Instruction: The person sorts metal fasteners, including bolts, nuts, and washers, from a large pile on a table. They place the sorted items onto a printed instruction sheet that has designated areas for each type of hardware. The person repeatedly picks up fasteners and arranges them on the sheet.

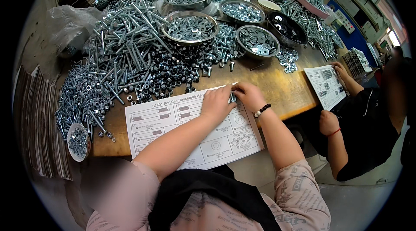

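Note:
Both hands meet over a white printed sheet that lies at the table's front edge, with line drawings of bolts and washers in boxes. A short silvery metal piece, apparently a bolt, shows between the hands. My right hand, with a beaded bracelet at the wrist, is closed on it with bent fingers. Resting over the sheet's upper part, my left hand is closed too, its fingertips against the right hand's; what they pinch is hidden. Just beyond the sheet lie loose dark-looking nuts and a few short bolts.
A large heap of long bolts covers the table's left. Metal bowls of washers stand behind, beside a black bowl. A small white bowl sits at the left corner. On the right, a co-worker's hand is near another sheet.

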Demonstrator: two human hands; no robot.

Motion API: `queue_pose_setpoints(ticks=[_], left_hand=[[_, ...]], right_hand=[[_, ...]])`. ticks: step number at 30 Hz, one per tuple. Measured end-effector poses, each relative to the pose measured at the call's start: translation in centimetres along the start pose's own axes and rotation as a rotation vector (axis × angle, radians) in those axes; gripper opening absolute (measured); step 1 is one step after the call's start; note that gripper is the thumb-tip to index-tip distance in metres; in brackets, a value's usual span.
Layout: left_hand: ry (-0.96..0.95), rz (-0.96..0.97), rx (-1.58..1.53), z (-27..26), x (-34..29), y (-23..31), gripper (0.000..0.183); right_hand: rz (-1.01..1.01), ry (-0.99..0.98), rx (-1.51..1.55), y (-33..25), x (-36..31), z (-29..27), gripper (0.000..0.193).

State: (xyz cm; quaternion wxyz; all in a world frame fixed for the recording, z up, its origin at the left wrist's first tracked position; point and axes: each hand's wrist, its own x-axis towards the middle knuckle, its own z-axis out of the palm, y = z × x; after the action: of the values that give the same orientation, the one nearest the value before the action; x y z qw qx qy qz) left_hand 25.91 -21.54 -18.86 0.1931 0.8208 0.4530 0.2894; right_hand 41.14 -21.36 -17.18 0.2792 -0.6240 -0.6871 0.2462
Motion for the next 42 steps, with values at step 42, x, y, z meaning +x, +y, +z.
queue_pose_setpoints(ticks=[42], left_hand=[[-0.286, 0.194, 0.432, -9.0, 0.7, -10.6, 0.016]], right_hand=[[-0.274, -0.394, -0.447, -6.0, 7.9, 6.8, 0.020]])
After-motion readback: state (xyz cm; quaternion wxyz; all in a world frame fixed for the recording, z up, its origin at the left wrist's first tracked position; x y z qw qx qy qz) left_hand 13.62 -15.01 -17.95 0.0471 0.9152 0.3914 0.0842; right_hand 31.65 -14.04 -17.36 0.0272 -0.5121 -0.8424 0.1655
